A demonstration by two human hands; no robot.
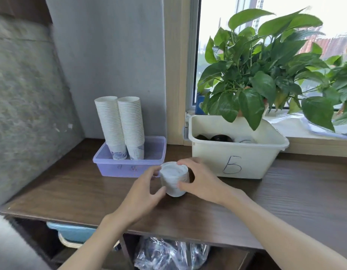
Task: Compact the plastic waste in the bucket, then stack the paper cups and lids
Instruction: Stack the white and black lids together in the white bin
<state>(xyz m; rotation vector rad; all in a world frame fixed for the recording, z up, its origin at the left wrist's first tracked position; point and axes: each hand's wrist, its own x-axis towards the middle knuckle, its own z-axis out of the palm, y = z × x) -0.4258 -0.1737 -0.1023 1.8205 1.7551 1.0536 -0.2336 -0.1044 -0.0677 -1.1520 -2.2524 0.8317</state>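
Head view, and both hands are on it: the stack of white lids stands on the dark wooden table near the middle of the frame, clasped from both sides. The left hand curls in from seven o'clock, fingertips at the upper rim and thumb against the lower side. The right hand comes in from four o'clock, fingers hooked over the far top edge, thumb pressed on the near side. At ten o'clock from the lids sits a purple plastic tray, just beside the left fingers, with two tall stacks of paper cups standing side by side in it, leaning slightly. At two o'clock sits a cream bin marked with a "B", dark round lids showing inside. A leafy green plant overhangs the bin from the windowsill. Under the table at six o'clock, crumpled clear plastic; at eight o'clock, a blue container.
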